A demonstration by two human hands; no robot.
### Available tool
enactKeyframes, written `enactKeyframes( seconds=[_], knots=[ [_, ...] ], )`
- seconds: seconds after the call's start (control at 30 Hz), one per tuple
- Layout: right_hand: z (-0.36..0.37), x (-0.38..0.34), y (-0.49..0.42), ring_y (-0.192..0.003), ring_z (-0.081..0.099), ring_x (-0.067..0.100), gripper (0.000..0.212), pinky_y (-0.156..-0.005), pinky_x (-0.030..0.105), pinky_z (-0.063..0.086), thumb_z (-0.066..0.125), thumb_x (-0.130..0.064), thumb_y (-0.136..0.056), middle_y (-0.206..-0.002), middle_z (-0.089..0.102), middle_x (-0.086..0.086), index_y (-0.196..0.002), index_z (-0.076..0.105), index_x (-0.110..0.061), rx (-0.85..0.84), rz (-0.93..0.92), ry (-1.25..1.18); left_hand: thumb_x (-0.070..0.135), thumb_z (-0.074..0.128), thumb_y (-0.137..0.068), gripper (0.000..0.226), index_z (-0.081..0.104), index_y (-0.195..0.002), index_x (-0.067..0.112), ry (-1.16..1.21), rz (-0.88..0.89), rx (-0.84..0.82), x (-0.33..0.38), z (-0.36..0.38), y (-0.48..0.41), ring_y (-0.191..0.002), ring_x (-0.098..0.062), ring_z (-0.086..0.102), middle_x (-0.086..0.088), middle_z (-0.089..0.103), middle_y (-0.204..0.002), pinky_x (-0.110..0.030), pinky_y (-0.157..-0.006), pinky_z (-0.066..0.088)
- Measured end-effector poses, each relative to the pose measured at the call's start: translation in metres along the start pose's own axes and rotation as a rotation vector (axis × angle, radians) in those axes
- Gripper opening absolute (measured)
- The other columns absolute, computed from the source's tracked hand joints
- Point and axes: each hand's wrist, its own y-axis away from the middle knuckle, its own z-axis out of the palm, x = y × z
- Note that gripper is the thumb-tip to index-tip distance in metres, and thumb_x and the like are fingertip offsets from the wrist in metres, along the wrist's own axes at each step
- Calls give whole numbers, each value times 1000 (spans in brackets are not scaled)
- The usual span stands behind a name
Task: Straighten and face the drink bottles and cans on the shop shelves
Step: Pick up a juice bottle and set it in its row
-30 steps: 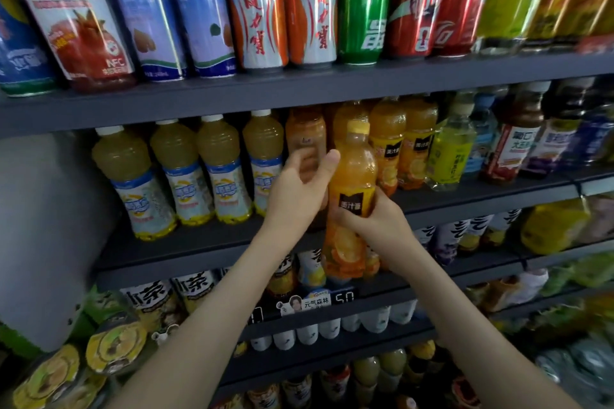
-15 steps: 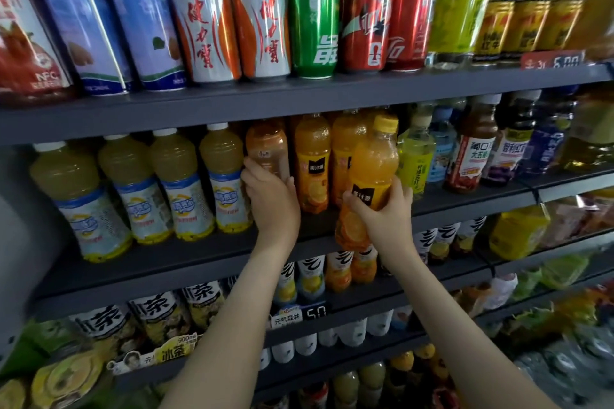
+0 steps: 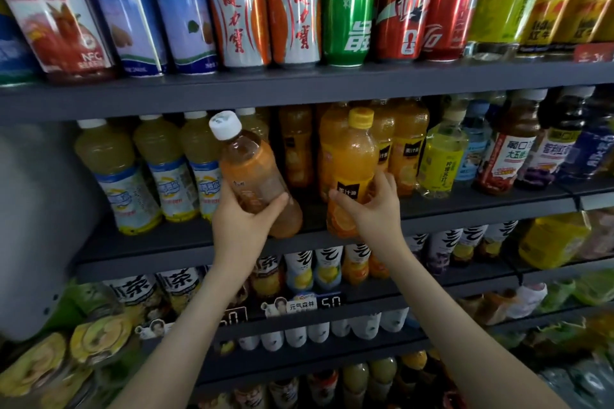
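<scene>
My left hand (image 3: 244, 221) grips a brown-orange tea bottle (image 3: 252, 176) with a white cap, tilted to the left and lifted off the middle shelf (image 3: 186, 242). My right hand (image 3: 372, 206) holds an orange juice bottle (image 3: 350, 163) with a yellow cap and black label; it stands about upright at the shelf's front edge. More orange juice bottles (image 3: 405, 146) stand just behind it. A dark gap lies between the two held bottles.
Pale yellow bottles with blue labels (image 3: 143, 169) fill the shelf's left part. Cans (image 3: 295, 10) line the shelf above. Lemon, water and tea bottles (image 3: 505, 149) stand to the right. Lower shelves hold more drinks (image 3: 312, 269). A grey panel (image 3: 40, 226) stands at left.
My left hand, which was reaching among the bottles, has pulled the brown-orange bottle out and tilted it left. My right hand has kept its hold on the orange juice bottle.
</scene>
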Motion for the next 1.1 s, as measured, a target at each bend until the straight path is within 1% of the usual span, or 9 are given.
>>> enactKeyframes(
  seconds=[0.07, 0.23, 0.43, 0.63, 0.73, 0.87, 0.93, 1.0, 1.1],
  knots=[
    [15, -1, -4, -115, 46, 12, 68, -98, 30, 43, 82, -35, -71, -121, 46, -5, -129, 52, -18, -12, -12, 22, 26, 82, -70, 52, 48, -108, 35, 25, -16, 0, 3, -20, 0, -86, 15, 54, 26, 57, -98, -4, -73, 39],
    [47, -9, -17, -121, 47, 16, 76, -99, 31, 42, 81, -28, -72, -131, 49, 4, -136, 43, -12, -31, -34, 89, 22, 83, -68, 50, 51, -105, 35, 38, -37, -33, 7, -54, 0, -84, 18, 56, 24, 60, -96, -3, -69, 44],
    [80, -9, -25, -128, 48, 31, 85, -102, 42, 45, 77, -24, -78, -137, 50, 19, -142, 27, 1, -34, -129, 196, 24, 82, -68, 49, 55, -108, 28, 62, -62, -53, 4, -65, -2, -94, 2, 60, 17, 64, -100, -21, -80, 48],
    [90, -16, -21, -139, 33, 28, 81, -111, 34, 33, 70, -23, -86, -148, 36, 16, -147, 22, -2, -67, -103, 178, 27, 84, -67, 49, 55, -106, 26, -11, -49, -143, 3, -65, -1, -80, 12, 57, 21, 62, -91, -2, -63, 43],
    [74, -28, 6, -135, 40, 17, 69, -108, 33, 39, 61, -37, -91, -146, 43, 7, -146, 30, -12, -85, -25, 29, 30, 84, -66, 48, 54, -103, 31, -29, -53, -226, 5, -60, 3, -82, 10, 56, 22, 61, -90, -10, -68, 44],
    [34, -55, 44, -103, 60, -3, 43, -86, 19, 50, 63, -47, -81, -112, 63, -15, -119, 55, -30, -350, 74, -140, 33, 82, -68, 41, 54, -97, 35, -49, -51, -398, 7, -44, 9, -81, 7, 57, 20, 62, -85, -12, -66, 46],
    [20, -55, 55, -101, 62, 0, 45, -85, 21, 52, 68, -52, -75, -111, 65, -15, -115, 57, -33, -426, 165, -57, 36, 78, -70, 33, 58, -96, 31, -70, -48, -514, 7, -30, 13, -78, 2, 60, 15, 65, -84, -11, -60, 46],
    [4, -48, 62, -98, 66, 8, 43, -84, 29, 56, 74, -48, -75, -107, 69, -9, -110, 62, -27, -364, 301, -58, 42, 76, -69, 35, 62, -98, 29, -96, -81, -645, 9, -16, 17, -77, 0, 61, 13, 66, -85, -12, -57, 45],
    [-29, -39, 72, -94, 70, 17, 36, -84, 37, 57, 70, -39, -81, -101, 74, 0, -110, 66, -16, -281, 463, -202, 35, 78, -74, 36, 64, -106, 27, 78, -201, -858, 11, 4, 22, -93, -9, 67, 9, 71, -98, -24, -75, 53]
  ],
)
